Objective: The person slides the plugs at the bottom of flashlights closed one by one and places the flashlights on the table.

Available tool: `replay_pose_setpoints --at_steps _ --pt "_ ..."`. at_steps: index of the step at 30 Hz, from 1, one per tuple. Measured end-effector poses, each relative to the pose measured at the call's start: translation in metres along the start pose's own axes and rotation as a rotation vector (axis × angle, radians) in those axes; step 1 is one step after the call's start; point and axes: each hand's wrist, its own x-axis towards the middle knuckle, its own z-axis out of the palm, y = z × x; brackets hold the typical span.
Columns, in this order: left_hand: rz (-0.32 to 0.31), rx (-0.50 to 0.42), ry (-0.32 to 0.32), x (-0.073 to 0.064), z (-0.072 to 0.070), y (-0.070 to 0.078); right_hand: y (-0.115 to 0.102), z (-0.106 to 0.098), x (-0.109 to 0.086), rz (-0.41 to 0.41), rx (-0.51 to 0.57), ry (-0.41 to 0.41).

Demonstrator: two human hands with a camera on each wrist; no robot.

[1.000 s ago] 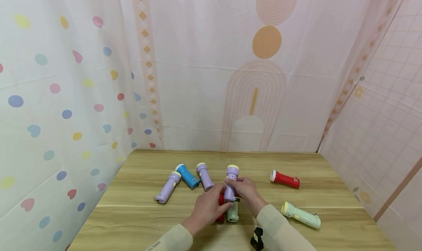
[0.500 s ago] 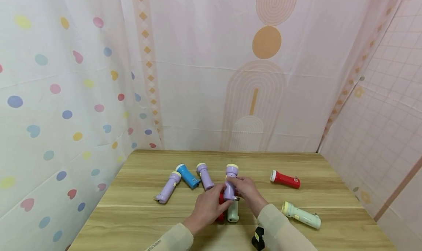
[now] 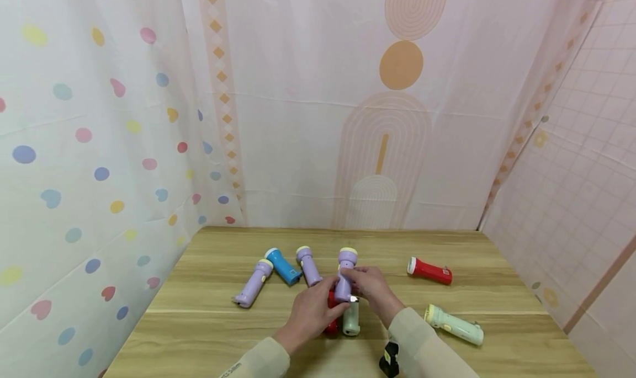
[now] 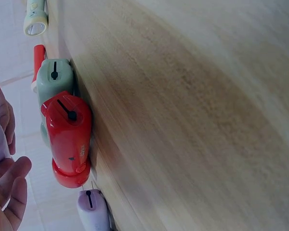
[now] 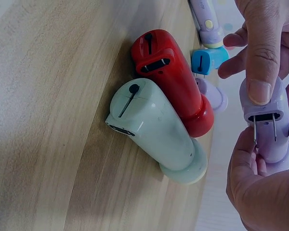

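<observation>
A purple flashlight [image 3: 345, 278] with a pale yellow head is held above the table between both hands. My right hand [image 3: 372, 289] grips its body, thumb on top. My left hand [image 3: 310, 309] holds the tail end; in the right wrist view its thumb [image 5: 260, 86] presses beside two metal plug prongs [image 5: 274, 127] that stick out. Beneath the hands lie a red flashlight [image 5: 176, 79], partly hidden in the head view, and a pale green flashlight [image 5: 156, 130], side by side.
On the left of the wooden table [image 3: 199, 334] lie two purple flashlights [image 3: 254, 283] and a blue flashlight [image 3: 283, 266]. Toward the right are another red flashlight [image 3: 430, 270] and another green flashlight [image 3: 454, 324]. Patterned curtains [image 3: 298, 146] surround the table.
The held purple flashlight has shifted slightly to the left, along with the fingers on it. Both hands keep their hold, and the flashlights on the table stay where they were.
</observation>
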Motion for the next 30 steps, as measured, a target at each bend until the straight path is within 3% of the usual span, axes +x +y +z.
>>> replay_pose_setpoints --at_steps 15,30 --pt "0.073 0.065 0.081 -0.0017 0.0002 -0.0001 0.0008 -0.0016 -0.0005 0.019 -0.023 -0.008" --pt "0.086 0.104 0.088 -0.0026 0.0016 0.0003 0.0021 -0.0046 -0.0007 0.024 -0.045 -0.029"
